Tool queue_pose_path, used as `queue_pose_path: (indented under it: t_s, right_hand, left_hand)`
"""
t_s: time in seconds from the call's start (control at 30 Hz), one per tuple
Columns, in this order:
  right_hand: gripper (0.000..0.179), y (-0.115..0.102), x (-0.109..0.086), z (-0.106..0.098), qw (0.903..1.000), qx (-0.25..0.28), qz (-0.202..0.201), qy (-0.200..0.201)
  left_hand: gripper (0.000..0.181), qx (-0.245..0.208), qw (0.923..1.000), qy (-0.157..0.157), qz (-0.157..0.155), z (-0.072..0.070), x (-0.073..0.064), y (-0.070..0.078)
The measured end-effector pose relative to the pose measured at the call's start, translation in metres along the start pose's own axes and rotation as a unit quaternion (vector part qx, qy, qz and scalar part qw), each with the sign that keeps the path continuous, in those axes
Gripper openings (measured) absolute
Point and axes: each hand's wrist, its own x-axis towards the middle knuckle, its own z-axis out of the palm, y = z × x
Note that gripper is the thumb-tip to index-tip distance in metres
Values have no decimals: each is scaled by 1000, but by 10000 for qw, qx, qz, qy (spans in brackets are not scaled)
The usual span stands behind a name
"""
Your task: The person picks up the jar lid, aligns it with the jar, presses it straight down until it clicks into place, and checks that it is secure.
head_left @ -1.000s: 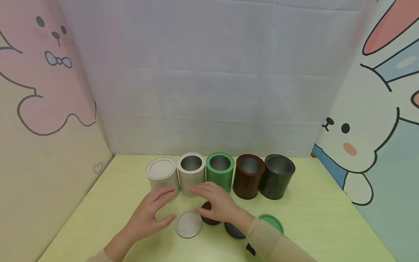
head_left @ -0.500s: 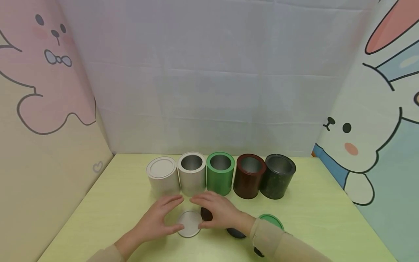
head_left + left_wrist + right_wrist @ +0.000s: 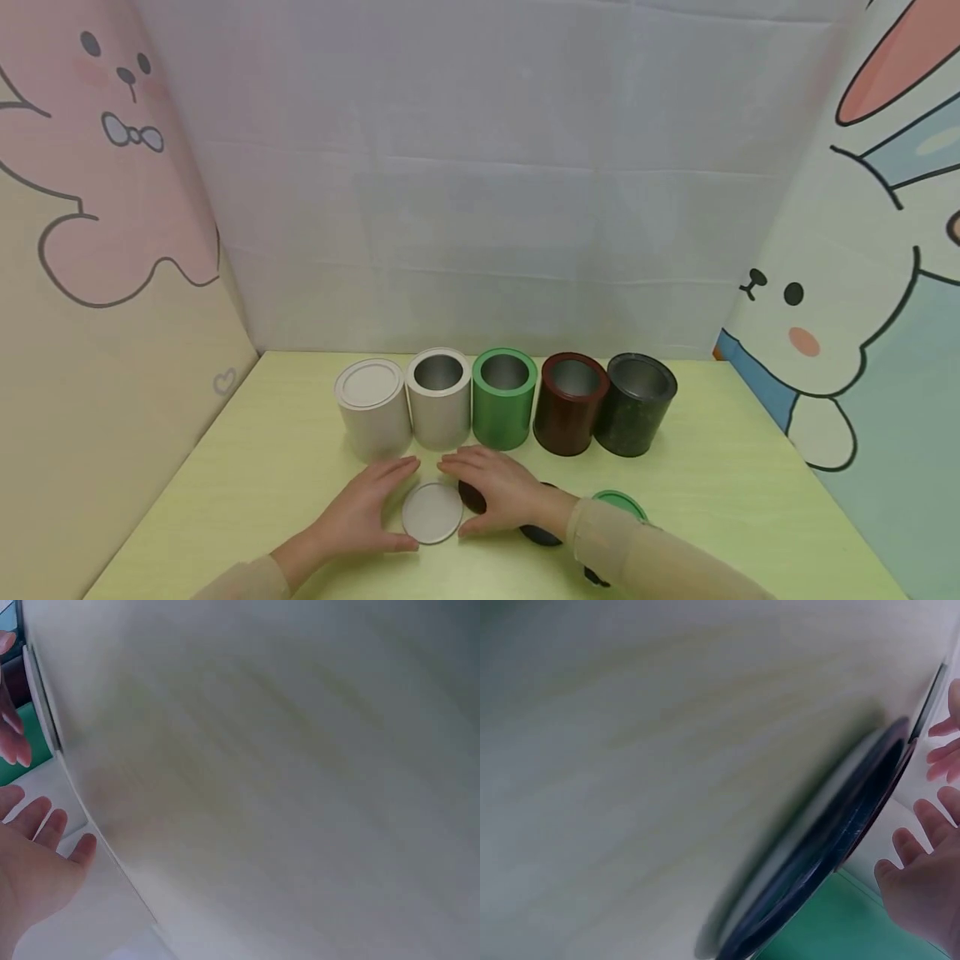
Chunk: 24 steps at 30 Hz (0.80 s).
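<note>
White lid [image 3: 432, 513], one: flat on desk [image 3: 247, 467], well in from far edge. Left hand [image 3: 358, 512], right hand [image 3: 506, 490]: both released, at either side of lid. Cans [image 3: 503, 417], five: row near far edge.

lidded can [image 3: 375, 412]: 1 | uncovered cans [image 3: 503, 414]: 4 | loose lids [image 3: 432, 513]: 4 | hands [image 3: 358, 510]: 2 | cartoon animals [image 3: 840, 333]: 2

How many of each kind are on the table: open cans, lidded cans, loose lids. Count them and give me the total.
Open cans: 4 (pale, green, dark red, black)
Lidded can: 1
Loose lids: 4 (pale, dark brown, black, green)
Total: 9
</note>
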Motion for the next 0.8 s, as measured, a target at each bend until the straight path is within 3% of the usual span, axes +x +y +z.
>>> queue_pose_path:
  t_s: [0.33,0.63,0.8]
  right_hand:
    - [84,5,3,11,9997,-145,-187,-90]
    - [83,6,6,15,9994,-165,-279,-71]
    - [78,6,6,15,9991,-239,-339,29]
  left_hand:
    - [104,229,9993,-305,64,2,-3,-2]
    - [98,507,9983,19,300,10,-5,-4]
    - [91,507,9983,-7,292,10,-5,-3]
